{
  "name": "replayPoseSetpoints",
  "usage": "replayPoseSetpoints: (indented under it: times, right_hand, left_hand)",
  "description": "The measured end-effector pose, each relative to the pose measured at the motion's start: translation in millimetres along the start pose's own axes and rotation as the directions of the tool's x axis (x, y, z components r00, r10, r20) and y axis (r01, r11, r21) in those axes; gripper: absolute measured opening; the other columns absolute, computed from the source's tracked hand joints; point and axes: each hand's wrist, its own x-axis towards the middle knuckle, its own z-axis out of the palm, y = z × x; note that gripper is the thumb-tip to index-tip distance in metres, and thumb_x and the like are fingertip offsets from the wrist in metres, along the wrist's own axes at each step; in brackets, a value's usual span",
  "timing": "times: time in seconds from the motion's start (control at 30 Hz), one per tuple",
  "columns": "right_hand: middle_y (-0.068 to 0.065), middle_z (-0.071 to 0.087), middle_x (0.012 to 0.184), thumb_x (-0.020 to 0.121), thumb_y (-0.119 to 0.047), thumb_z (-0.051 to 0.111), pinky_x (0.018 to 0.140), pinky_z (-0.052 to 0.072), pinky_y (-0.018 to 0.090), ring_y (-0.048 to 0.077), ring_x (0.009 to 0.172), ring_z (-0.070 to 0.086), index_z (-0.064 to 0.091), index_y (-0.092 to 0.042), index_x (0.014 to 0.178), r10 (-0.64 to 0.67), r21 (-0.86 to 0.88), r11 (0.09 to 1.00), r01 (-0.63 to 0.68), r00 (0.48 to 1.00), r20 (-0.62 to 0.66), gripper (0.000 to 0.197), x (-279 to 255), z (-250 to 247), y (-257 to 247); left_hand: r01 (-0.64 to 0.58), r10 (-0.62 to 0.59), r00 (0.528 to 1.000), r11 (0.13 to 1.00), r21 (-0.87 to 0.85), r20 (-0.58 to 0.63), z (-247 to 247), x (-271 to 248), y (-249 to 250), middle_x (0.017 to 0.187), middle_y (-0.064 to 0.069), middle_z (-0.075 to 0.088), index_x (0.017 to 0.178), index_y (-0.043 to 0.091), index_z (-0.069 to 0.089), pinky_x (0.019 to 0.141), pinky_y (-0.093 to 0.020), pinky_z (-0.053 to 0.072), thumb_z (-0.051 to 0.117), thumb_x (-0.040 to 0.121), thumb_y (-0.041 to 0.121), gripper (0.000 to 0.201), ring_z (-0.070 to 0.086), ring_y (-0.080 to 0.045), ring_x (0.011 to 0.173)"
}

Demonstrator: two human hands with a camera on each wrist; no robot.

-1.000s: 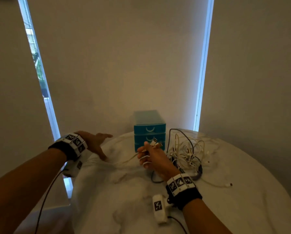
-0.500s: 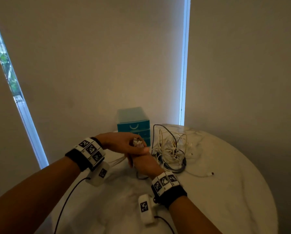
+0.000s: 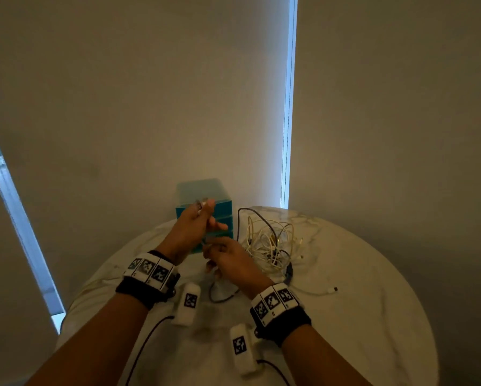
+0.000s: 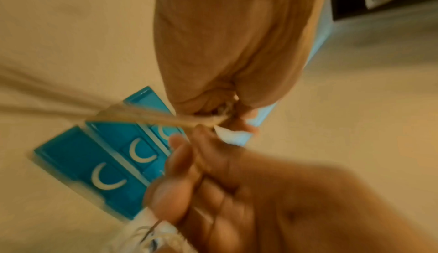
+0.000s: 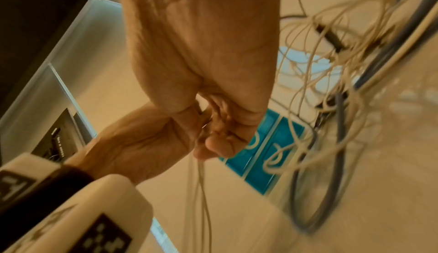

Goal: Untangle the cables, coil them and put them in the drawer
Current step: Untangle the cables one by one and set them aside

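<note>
Above the round marble tabletop (image 3: pixel 373 316), in front of the teal drawer unit (image 3: pixel 222 206), I have both hands raised and close together, working one thin white cable (image 5: pixel 201 182). My left hand (image 3: pixel 190 228) is the higher one; its thumb and forefinger pinch the plug end of that cable up near the top drawer, with the other fingers (image 3: pixel 219 226) loosely extended. My right hand (image 3: pixel 231 260) sits just below and to the right, curled around the same cable; from the right wrist view several strands of it hang down out of the fist, so it is clenched on the cable rather than released. The left wrist view is blurred, but it shows pale strands running taut from the pinch off to the left edge, with the three drawer fronts (image 4: pixel 113 163) and their crescent handles behind, all closed.

The rest of the cables (image 3: pixel 272 243) lie in a tangled heap on the tabletop just right of the drawer unit: mostly white and cream loops with a dark cable (image 3: pixel 250 215) arching up through them. One white lead (image 3: pixel 331 290) trails out of the heap to the right, its plug lying flat on the marble. A dark loop (image 3: pixel 222 298) rests on the tabletop between my wrists.
</note>
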Motion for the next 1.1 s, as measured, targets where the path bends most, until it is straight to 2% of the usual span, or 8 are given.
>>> replayPoseSetpoints:
  times: [0.17, 0.3, 0.47, 0.6, 0.67, 0.77, 0.9, 1.1]
  right_hand:
    - [0.014, 0.076, 0.101, 0.104, -0.014, 0.063, 0.052, 0.052, 0.023, 0.009, 0.064, 0.068, 0.072, -0.011, 0.122, -0.008, 0.001, 1.000, 0.009, 0.981, -0.196, 0.020, -5, -54, 9]
    - [0.011, 0.079, 0.101, 0.104, -0.017, 0.067, 0.056, 0.054, 0.019, 0.012, 0.068, 0.072, 0.076, -0.016, 0.116, -0.079, -0.008, 0.997, 0.081, 0.933, -0.352, 0.015, -11, -79, 14]
    - [0.004, 0.077, 0.087, 0.101, -0.029, 0.073, 0.051, 0.048, 0.022, 0.013, 0.063, 0.067, 0.079, -0.023, 0.106, -0.185, 0.017, 0.974, 0.227, 0.833, -0.521, 0.010, -14, -92, 4]
    - [-0.006, 0.061, 0.130, 0.097, -0.038, 0.077, 0.074, 0.061, 0.030, 0.016, 0.090, 0.074, 0.078, -0.034, 0.102, -0.256, -0.117, 0.965, 0.233, 0.764, -0.592, 0.007, -10, -94, 12]
    - [-0.015, 0.056, 0.136, 0.096, -0.041, 0.077, 0.087, 0.064, 0.037, 0.014, 0.096, 0.074, 0.079, -0.032, 0.101, -0.210, -0.123, 0.978, 0.170, 0.791, -0.575, 0.011, -8, -93, 16]
    - [-0.018, 0.076, 0.107, 0.102, -0.045, 0.068, 0.091, 0.063, 0.046, 0.006, 0.091, 0.075, 0.080, -0.037, 0.100, -0.191, -0.138, 0.981, 0.140, 0.838, -0.511, 0.015, -12, -84, 14]
    - [-0.015, 0.080, 0.102, 0.110, -0.040, 0.055, 0.083, 0.059, 0.027, 0.008, 0.094, 0.075, 0.085, -0.024, 0.099, -0.240, -0.136, 0.970, 0.201, 0.884, -0.402, 0.035, -17, -73, 6]
    - [-0.017, 0.080, 0.091, 0.109, -0.037, 0.058, 0.066, 0.052, 0.015, 0.003, 0.068, 0.071, 0.084, -0.022, 0.088, -0.184, -0.292, 0.949, 0.120, 0.962, -0.203, 0.037, -18, -52, 20]
  left_hand:
    - [0.125, -0.191, 0.968, 0.930, -0.346, -0.163, 0, 15, -8, 0.064, 0.008, 0.044, 0.090, 0.020, 0.054, 0.040, -0.017, 0.032, 0.044, 0.111, 0.053, 0.040, 0.036, -0.004, 0.046]
    - [0.197, -0.228, 0.972, 0.910, -0.366, -0.045, -1, 10, -35, 0.061, 0.010, 0.035, 0.079, 0.030, 0.053, 0.044, -0.022, 0.020, 0.064, 0.098, 0.063, 0.040, 0.025, -0.007, 0.048]
    - [0.244, -0.258, 0.966, 0.926, -0.288, -0.013, 7, 2, -62, 0.062, 0.006, 0.034, 0.084, 0.027, 0.053, 0.046, -0.025, 0.019, 0.073, 0.099, 0.042, 0.029, 0.025, -0.009, 0.050]
    - [0.271, -0.269, 0.962, 0.941, -0.202, 0.039, 12, -2, -66, 0.059, 0.005, 0.035, 0.077, 0.027, 0.051, 0.046, -0.025, 0.021, 0.073, 0.100, 0.037, 0.033, 0.026, -0.010, 0.049]
    - [0.278, -0.271, 0.960, 0.945, -0.170, 0.066, 13, -5, -67, 0.059, 0.005, 0.035, 0.075, 0.028, 0.051, 0.047, -0.026, 0.021, 0.072, 0.101, 0.037, 0.034, 0.026, -0.010, 0.050]
    - [0.282, -0.273, 0.959, 0.944, -0.169, 0.076, 15, -10, -66, 0.059, 0.007, 0.034, 0.075, 0.026, 0.052, 0.046, -0.024, 0.021, 0.069, 0.101, 0.045, 0.036, 0.025, -0.011, 0.052]
    - [0.230, -0.222, 0.973, 0.942, -0.245, 0.063, 15, -13, -54, 0.061, 0.007, 0.029, 0.115, 0.019, 0.077, 0.050, -0.028, 0.017, 0.052, 0.098, 0.072, 0.061, 0.023, -0.009, 0.052]
    - [0.023, -0.077, 0.985, 0.946, -0.324, -0.156, 1, -9, -55, 0.059, 0.008, 0.036, 0.107, 0.018, 0.079, 0.048, -0.025, 0.023, 0.064, 0.100, 0.058, 0.043, 0.027, -0.009, 0.053]
